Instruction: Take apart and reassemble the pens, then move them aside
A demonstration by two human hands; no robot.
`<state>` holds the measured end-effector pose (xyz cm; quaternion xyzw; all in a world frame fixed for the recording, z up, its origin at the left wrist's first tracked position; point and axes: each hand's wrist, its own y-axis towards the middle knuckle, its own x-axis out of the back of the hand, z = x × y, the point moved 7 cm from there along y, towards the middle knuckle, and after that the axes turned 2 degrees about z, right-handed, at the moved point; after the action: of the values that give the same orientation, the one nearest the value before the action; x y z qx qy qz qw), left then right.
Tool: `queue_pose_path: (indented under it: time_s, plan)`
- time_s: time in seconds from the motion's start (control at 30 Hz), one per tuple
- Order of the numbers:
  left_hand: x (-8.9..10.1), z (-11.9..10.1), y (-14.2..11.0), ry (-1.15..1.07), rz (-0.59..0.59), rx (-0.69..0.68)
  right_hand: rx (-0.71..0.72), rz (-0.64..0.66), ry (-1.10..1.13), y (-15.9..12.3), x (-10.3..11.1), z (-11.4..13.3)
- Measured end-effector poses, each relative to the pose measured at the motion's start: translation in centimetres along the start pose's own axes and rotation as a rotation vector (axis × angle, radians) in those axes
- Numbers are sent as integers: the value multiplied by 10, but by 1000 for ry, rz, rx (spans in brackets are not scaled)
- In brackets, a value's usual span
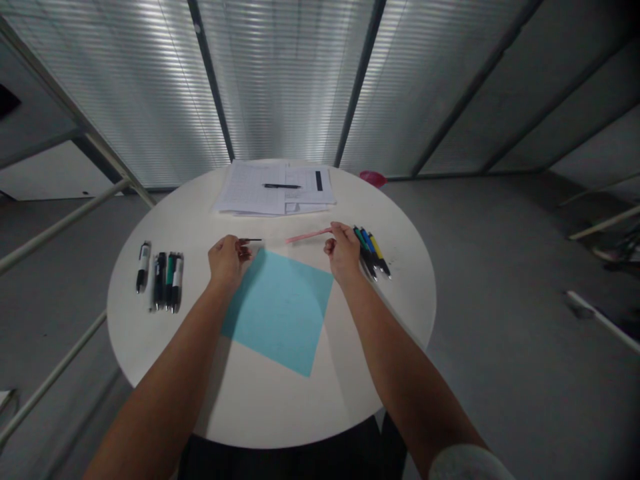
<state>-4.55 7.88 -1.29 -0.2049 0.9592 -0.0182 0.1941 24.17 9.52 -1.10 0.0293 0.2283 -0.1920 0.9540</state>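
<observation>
Left hand (229, 261) pinches small black rod (250, 240), right hand (344, 252) pink strip (309, 235); hands apart above blue paper (278, 310); pens (167, 281) lie in two bunches on tabletop (270, 413).

A round white table (270, 407) fills the middle of the frame. At its far edge lies a stack of papers (247, 190), and one black pen (282, 186) rests on top of it. On the left side of the table there is a group of pens (165, 281), lying side by side. A small red object (373, 179) shows just behind the table, at upper right. Window blinds (280, 80) cover the top of the frame, pale rails (55, 227) cross the left side, and grey floor (500, 267) spreads on the right.
</observation>
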Motion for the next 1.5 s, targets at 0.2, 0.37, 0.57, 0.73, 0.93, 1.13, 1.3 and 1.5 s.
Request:
queue_pose_path:
  time_s: [0.2, 0.37, 0.57, 0.73, 0.93, 1.13, 1.3, 1.5]
  plan:
    - [1, 0, 0, -46, 4, 22, 87, 37, -114, -2, -3, 4]
    - [-2, 1, -1, -2, 38, 6, 141, 47, -174, -3, -4, 11]
    - [-3, 2, -2, 10, 47, 3, 166, 77, -160, -3, -5, 15]
    - [-5, 1, -4, 55, 75, -9, 116, 88, -13, -2, -3, 12]
    - [-4, 1, -3, 66, 54, 2, 9, 62, 50, -1, -3, 6]
    - [-6, 0, -5, 55, 58, 1, 66, 128, 30, -2, -9, 6]
    - [-5, 1, -4, 55, 58, -7, 85, 132, -89, -2, -10, 3]
    - [-6, 1, -5, 65, 78, -3, 170, 221, -384, -3, -14, -7]
